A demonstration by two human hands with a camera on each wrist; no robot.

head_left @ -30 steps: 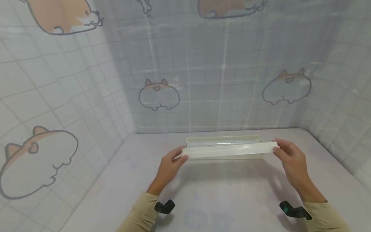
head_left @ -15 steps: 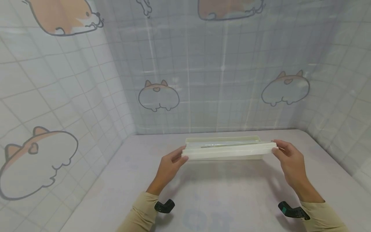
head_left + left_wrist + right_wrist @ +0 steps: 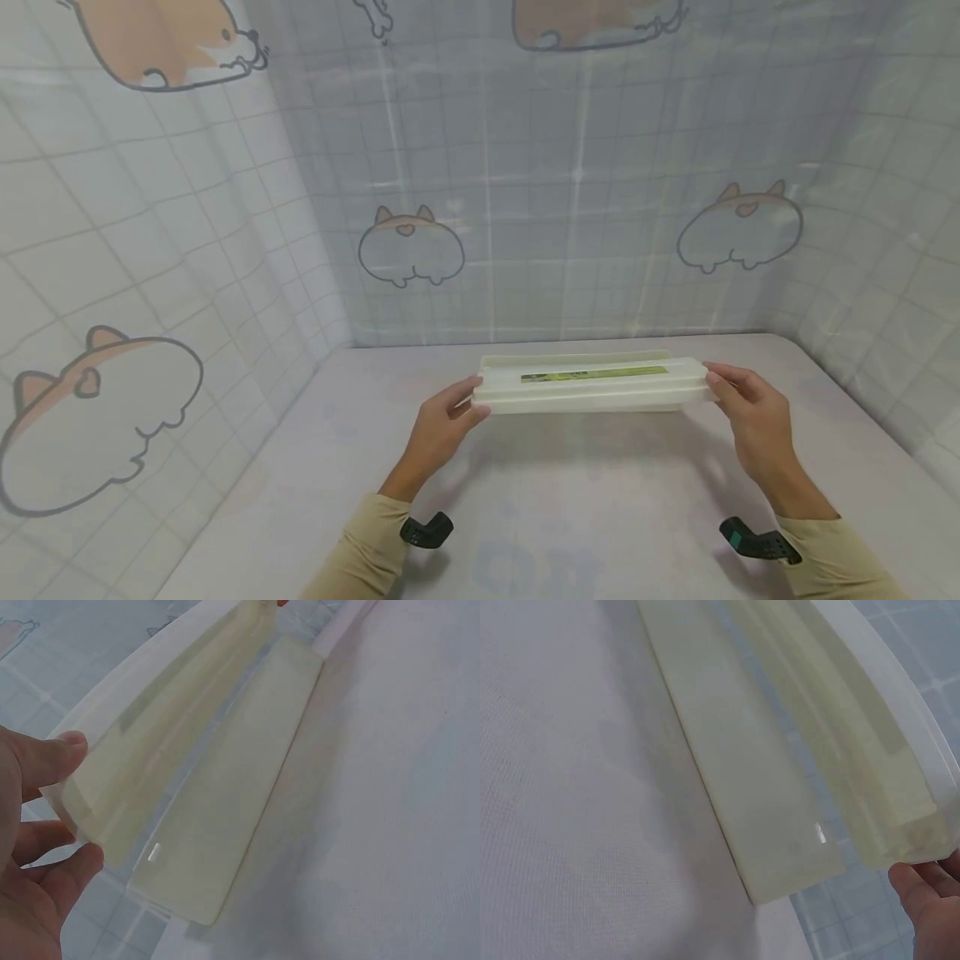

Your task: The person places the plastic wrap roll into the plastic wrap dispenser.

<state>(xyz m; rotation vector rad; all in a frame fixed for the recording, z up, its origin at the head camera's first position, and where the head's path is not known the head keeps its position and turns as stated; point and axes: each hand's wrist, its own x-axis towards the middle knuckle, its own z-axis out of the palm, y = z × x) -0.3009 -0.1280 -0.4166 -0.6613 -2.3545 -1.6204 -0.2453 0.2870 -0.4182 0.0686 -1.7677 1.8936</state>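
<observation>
A long pale plastic lid with a green printed strip hangs level above its matching long box. My left hand pinches the lid's left end between thumb and fingers, and my right hand grips the other end. In the left wrist view a gap shows between the raised lid and the front wall of the box. The right wrist view has the lid tipped over the box as well. From the head view, the lid hides the inside of the box.
The box stands near the back of a pale cloth-covered table. Behind it hangs a grey-blue curtain with a dog print, and similar sheets close off the left and right sides.
Between my hands the lid has rolled, so its labelled top has come into view. The shiny roll visible in the box earlier is now covered from sight. Both hands have stayed nearly in place.
</observation>
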